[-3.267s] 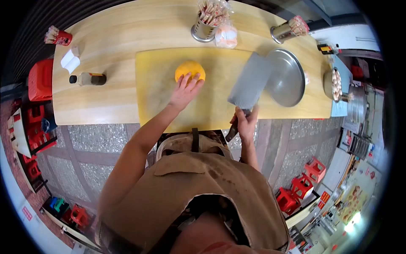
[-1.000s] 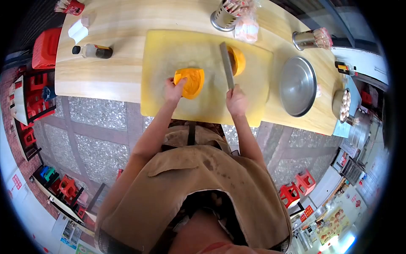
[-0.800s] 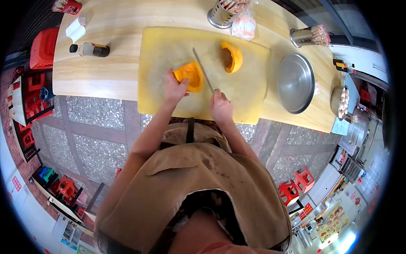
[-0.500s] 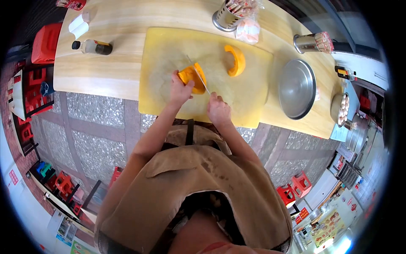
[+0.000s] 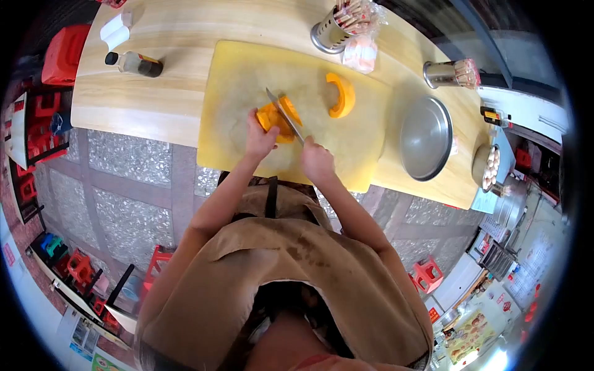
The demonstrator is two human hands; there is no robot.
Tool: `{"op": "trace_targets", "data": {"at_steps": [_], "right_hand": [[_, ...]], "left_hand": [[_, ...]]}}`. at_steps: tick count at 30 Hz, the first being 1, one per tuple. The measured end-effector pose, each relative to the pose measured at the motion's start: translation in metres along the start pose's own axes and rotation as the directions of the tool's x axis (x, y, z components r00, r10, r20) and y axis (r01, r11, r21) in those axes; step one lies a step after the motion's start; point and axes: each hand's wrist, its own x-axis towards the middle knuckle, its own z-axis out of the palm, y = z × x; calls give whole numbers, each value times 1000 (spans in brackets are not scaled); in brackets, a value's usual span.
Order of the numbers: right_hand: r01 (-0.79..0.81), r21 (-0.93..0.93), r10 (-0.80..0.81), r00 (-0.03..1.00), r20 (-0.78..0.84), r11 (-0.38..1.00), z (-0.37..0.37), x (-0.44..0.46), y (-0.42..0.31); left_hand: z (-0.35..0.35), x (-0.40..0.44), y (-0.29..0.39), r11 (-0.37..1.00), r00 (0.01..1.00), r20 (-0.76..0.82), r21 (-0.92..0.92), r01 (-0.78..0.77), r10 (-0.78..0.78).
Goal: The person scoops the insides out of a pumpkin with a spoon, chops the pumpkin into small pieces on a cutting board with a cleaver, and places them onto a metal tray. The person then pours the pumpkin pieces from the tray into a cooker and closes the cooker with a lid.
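On the yellow cutting board (image 5: 235,74) my left hand (image 5: 261,137) grips an orange pumpkin piece (image 5: 270,116) by its left side, thumb on top. My right hand (image 5: 318,162) is closed round the handle of a cleaver (image 5: 286,116). Seen nearly edge-on, the blade slants up and left across the pumpkin. A narrow part of the pumpkin shows on the blade's right side; whether it is fully separate I cannot tell. Farther right on the board lies a curved pumpkin slice (image 5: 341,96), touched by neither hand.
A round metal tray (image 5: 427,138) lies right of the board. Behind stand a metal holder of wrapped chopsticks (image 5: 331,32) and another holder (image 5: 440,74). At the left are a dark sauce bottle (image 5: 135,63) and white paper (image 5: 116,31). A bowl of eggs (image 5: 486,167) is far right.
The whole pumpkin is now in pieces. The cleaver has moved left from beside the curved slice onto the held piece, and recently a narrow part has opened out on the blade's right.
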Motion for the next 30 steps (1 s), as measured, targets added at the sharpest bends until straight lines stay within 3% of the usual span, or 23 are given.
{"op": "trace_targets", "data": {"at_steps": [1,3,8,10,12,16,18,22,25,27,30], "right_hand": [[3,-4,-3,1000,7,1000,16,6,3],[52,45,-46,991,-128,998,45,21,9],[95,60,-84,983,-161,994,32,15,14],[113,82,-100,983,-152,990,12,-2,5],[80,50,-78,996,-48,996,-8,-14,-4],[47,-3,-47,999,2,999,41,2,7],[59,19,-56,991,-120,998,63,18,5],[165,63,-154,976,-152,984,33,14,2],[129,54,-121,985,-122,990,11,-12,-14],[82,-6,-82,997,-5,997,4,-18,-21],[110,-22,-111,992,-64,994,51,5,-11]], "left_hand": [[-1,-3,-1,999,1000,8,28,-16,16],[0,-5,-8,999,999,-4,9,-36,36],[-10,2,-24,993,993,20,-29,-118,119],[-14,-6,-22,999,1000,16,-31,-11,11],[-14,-9,-18,1000,1000,8,-16,3,-2],[-15,-13,-24,999,1000,9,37,-27,26],[-20,-16,-25,999,1000,21,22,-23,23],[-33,-17,-16,998,997,55,47,48,-50],[-34,-19,-12,993,998,4,103,57,-58],[-35,-20,-13,995,997,28,73,70,-73],[-30,-17,-25,996,999,13,76,45,-46]]}}
